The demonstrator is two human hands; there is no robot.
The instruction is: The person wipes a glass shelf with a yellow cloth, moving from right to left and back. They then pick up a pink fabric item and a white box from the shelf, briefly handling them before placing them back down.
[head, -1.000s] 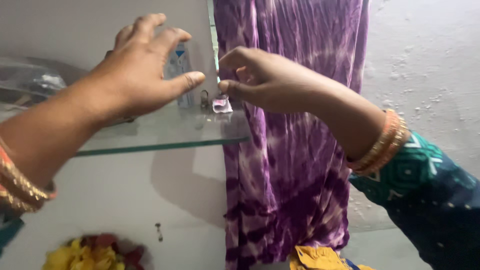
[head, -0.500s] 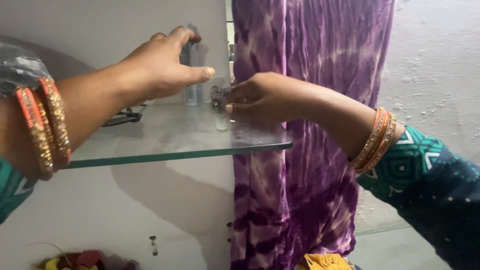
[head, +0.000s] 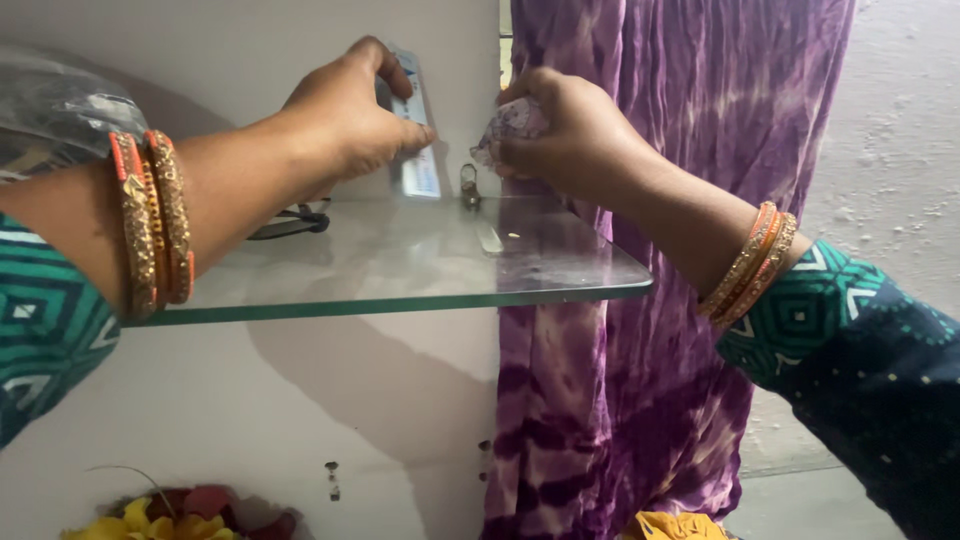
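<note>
1. Your left hand (head: 350, 115) is closing around a slim white-and-blue tube (head: 418, 150); the fingers are wrapping over its top and the thumb is pressing its front. The tube is standing upright at the back of the glass shelf (head: 420, 290), against the wall, and its base appears to be resting on the glass, so the grip is made but no lift is showing.

2. Your right hand (head: 565, 130) is pinching a small crumpled wrapper (head: 508, 125) between thumb and curled fingers. The wrapper is hanging clear above the shelf, beside the tube, so this pickup is looking complete.

3. Just below that hand, a small metal ring (head: 468, 186) is standing on the glass and a pale sliver (head: 489, 238) is lying flat in front of it; neither is being touched.

4. Farther left, a dark looped cord (head: 295, 220) is lying on the shelf under your left wrist, and a clear plastic bag (head: 55, 110) is sitting at the far end.

5. A purple tie-dyed cloth (head: 660, 250) is hanging behind your right arm; flowers (head: 170, 510) are lying below the shelf.
</note>
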